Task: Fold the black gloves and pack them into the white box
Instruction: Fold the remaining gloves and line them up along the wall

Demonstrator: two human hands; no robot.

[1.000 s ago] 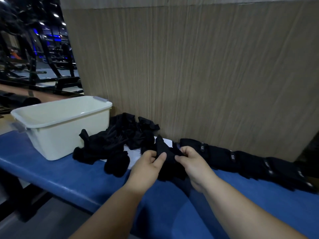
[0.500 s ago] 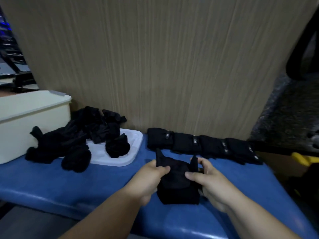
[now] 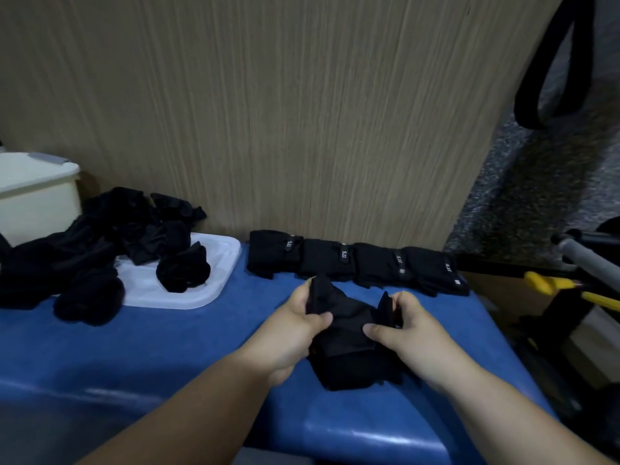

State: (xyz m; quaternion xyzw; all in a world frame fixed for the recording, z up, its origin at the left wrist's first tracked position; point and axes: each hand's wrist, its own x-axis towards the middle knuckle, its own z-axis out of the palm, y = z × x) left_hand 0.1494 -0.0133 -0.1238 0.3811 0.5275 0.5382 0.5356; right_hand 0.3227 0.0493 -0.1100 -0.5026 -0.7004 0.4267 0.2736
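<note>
A black glove (image 3: 349, 333) lies on the blue padded bench (image 3: 188, 350) in front of me. My left hand (image 3: 295, 327) pinches its left edge between thumb and fingers. My right hand (image 3: 406, 330) pinches its right edge the same way. Behind the glove, a row of several folded black gloves (image 3: 355, 263) lines the wall. A heap of unfolded black gloves (image 3: 100, 250) lies at the left, partly on a white lid (image 3: 214, 280). The white box (image 3: 37, 196) stands at the far left edge, only partly in view.
A wood-grain panel (image 3: 302, 112) rises right behind the bench. Past the bench's right end stand dark equipment with yellow parts (image 3: 563, 286) and a grey metal bar (image 3: 590, 263). A black strap (image 3: 553, 62) hangs at the top right.
My view has swung to the right, so the white box has slid to the left edge. Both hands have carried the glove from near the heap down onto the bench in front of the folded row.
</note>
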